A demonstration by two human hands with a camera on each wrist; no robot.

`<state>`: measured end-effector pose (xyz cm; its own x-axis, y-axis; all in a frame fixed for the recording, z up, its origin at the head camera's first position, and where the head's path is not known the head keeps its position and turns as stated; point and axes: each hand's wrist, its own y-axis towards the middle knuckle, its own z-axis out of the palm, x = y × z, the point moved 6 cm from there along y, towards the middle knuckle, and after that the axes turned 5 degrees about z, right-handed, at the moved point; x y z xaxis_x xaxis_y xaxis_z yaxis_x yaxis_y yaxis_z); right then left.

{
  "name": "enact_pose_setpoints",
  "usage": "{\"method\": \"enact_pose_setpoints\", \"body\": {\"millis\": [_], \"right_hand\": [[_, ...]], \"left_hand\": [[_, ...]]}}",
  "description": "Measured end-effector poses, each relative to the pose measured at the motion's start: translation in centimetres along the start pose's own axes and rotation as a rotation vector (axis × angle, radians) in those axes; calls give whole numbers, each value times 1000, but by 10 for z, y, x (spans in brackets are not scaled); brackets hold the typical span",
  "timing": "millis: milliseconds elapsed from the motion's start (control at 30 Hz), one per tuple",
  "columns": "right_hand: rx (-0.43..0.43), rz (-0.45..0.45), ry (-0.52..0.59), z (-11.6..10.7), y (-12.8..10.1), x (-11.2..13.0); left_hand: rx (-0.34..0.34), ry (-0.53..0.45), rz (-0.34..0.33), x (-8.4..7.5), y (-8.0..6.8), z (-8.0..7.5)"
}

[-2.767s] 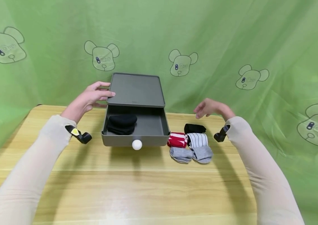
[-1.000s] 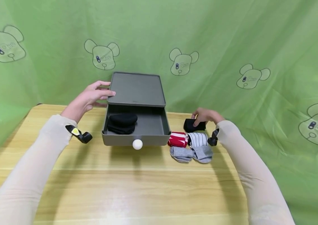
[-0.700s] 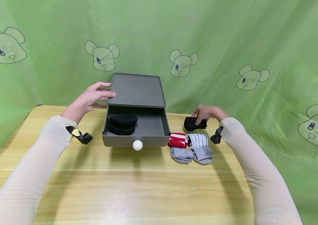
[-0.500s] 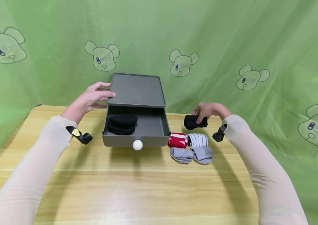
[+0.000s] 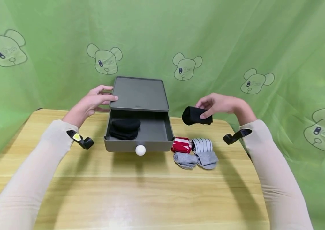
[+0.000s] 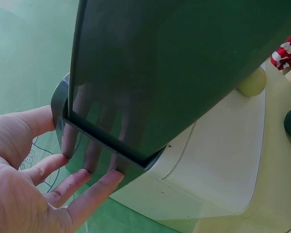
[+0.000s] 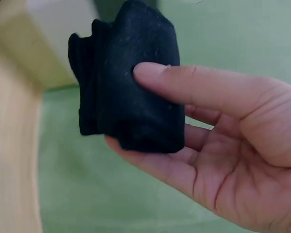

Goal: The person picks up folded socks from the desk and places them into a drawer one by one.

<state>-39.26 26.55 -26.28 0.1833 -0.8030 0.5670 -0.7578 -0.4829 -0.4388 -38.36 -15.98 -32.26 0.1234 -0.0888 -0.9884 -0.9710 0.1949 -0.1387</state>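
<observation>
Right hand (image 5: 222, 105) pinches a folded black sock (image 5: 195, 116) between thumb and fingers (image 7: 194, 90), holding it in the air above the bench's far right area, beside the open grey drawer box (image 5: 139, 127). Soft, light and easily squashed, it seems best gripped across its folded middle. Left hand (image 5: 89, 103) rests straight-fingered on the box's top left edge. Another black sock (image 5: 124, 127) lies inside; red-striped (image 5: 181, 144), white-striped (image 5: 202, 144) and grey socks (image 5: 195, 159) lie below, with the drawer's right wall between

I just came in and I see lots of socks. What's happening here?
A person is working with folded socks and a grey drawer box. The right hand holds a black sock bundle in the air, to the right of the open drawer. The left hand rests on the box's left edge. One black bundle lies inside the drawer; striped and grey socks wait on the table.
</observation>
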Motion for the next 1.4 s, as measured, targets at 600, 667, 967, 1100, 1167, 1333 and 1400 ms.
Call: {"method": "enact_pose_setpoints", "body": {"millis": [600,667,967,1100,1167,1333,1400], "right_hand": [[-80,-198,80,15,-33,102],[-89,-194,79,20,-30,113],[-62,-151,22,45,-8,136],[-43,-129,-39,55,1,143],[-33,-115,-59,60,5,146],[-8,-74,-94,72,13,152],[-5,-70,-110,75,16,154]], "left_hand": [[-8,5,-8,-5,2,0],[-11,2,-5,-5,3,-1],[-10,-18,-10,-1,5,-1],[-10,-16,-3,-2,5,0],[-12,-12,3,-2,5,0],[-16,-3,6,-3,5,0],[-14,0,5,-4,5,0]]}}
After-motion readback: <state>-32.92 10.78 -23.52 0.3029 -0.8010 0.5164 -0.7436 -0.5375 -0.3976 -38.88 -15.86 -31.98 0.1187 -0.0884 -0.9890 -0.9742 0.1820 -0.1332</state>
